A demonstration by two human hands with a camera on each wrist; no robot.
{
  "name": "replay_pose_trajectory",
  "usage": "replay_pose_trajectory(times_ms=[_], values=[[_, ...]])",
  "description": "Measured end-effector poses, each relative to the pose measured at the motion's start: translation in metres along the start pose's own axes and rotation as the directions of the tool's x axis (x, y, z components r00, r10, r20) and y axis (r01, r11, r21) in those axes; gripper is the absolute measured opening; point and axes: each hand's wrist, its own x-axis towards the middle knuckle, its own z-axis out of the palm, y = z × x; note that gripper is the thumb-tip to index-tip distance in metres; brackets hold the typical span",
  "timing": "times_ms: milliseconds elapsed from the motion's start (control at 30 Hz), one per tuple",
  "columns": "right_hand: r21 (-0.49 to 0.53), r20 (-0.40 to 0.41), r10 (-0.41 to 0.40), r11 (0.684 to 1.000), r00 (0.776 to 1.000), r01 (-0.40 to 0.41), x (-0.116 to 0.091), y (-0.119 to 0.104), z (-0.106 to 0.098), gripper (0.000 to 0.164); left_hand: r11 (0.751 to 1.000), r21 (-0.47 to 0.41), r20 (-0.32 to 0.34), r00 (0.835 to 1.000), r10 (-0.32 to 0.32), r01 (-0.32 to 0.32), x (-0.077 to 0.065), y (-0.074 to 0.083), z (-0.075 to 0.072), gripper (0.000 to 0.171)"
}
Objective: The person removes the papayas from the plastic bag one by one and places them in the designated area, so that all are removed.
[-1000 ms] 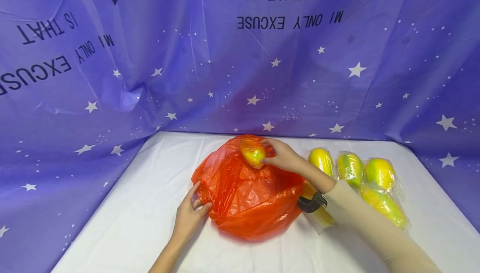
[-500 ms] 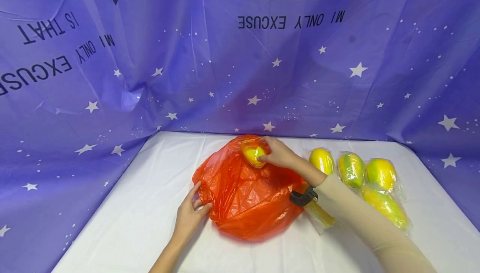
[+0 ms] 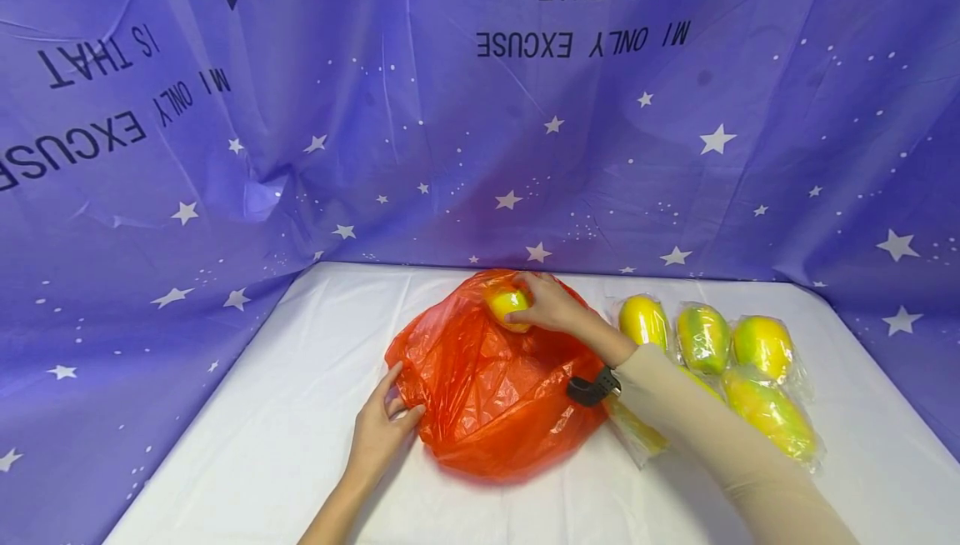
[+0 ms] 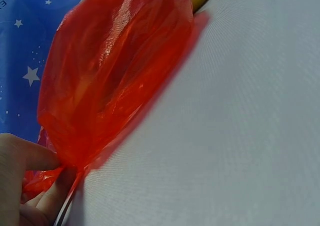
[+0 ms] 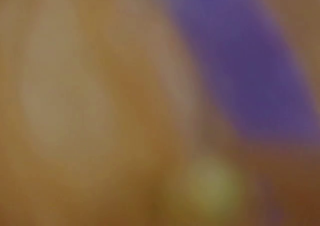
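A thin red plastic bag (image 3: 487,412) lies on the white-covered table, its wide opening spread. My left hand (image 3: 377,435) pinches the bag's left edge; in the left wrist view the thumb and fingers bunch the red film (image 4: 107,80) together. At the far side of the bag, my right hand (image 3: 551,305) grips a yellow-green mango (image 3: 504,303) in clear wrap. Red film shows around the mango, and the fingers partly cover it. The right wrist view is a close blur with a pale yellow-green spot low in it.
To the right lie several wrapped mangoes, among them a yellow one (image 3: 642,322), a greener one (image 3: 702,338) and a long one (image 3: 771,416). My right sleeve (image 3: 697,420) hides part of another wrapped yellow thing (image 3: 637,432). A purple star-patterned curtain (image 3: 450,112) hangs behind the table.
My right hand and forearm have shifted slightly left, deeper over the bag, still with the mango. The left hand stays at the bag's edge.
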Motion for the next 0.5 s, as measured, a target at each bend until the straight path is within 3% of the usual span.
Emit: replay_pose_trajectory(times_ms=[500], values=[[0.093, 0.029, 0.107, 0.990, 0.994, -0.110, 0.007, 0.007, 0.021, 0.073, 1.000, -0.002, -0.003, 1.000, -0.016, 0.016, 0.000, 0.002, 0.000, 0.076]])
